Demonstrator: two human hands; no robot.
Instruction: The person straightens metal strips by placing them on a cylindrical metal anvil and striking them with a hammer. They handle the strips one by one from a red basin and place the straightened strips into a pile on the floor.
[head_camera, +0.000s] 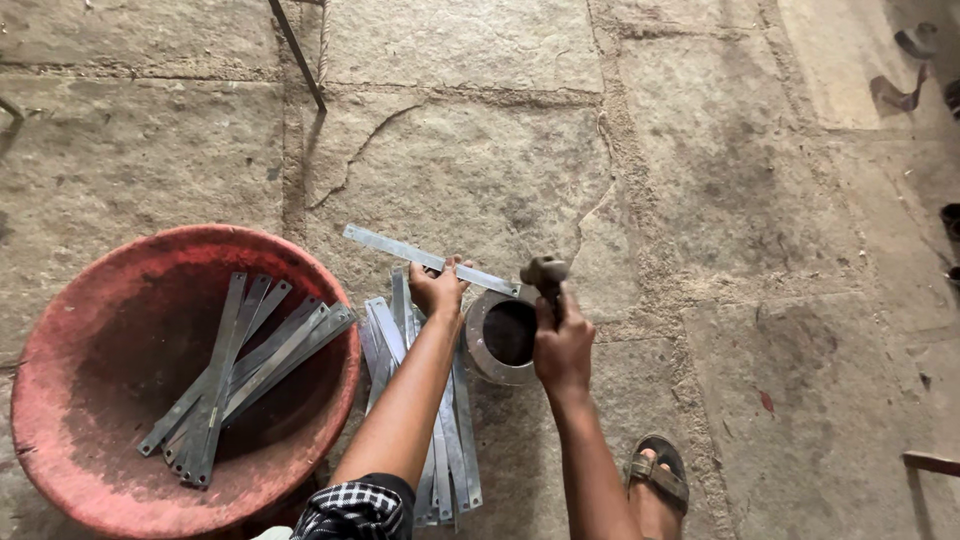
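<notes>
Hammering in progress: one metal strip (430, 260) is pinned across a steel ring (500, 335) by the left hand (437, 288), a hammer (545, 272) gripped in the right hand (562, 345); apparently finished strips (240, 370) fill a red basin (60, 400), others (450, 440) are piled alongside.

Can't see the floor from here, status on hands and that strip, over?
Left hand pins metal strip across steel ring. Right hand grips hammer above it. Nothing in the way.

Red basin (60, 440) holding metal strips (235, 375) — sandal (660, 475) nearby.
</notes>
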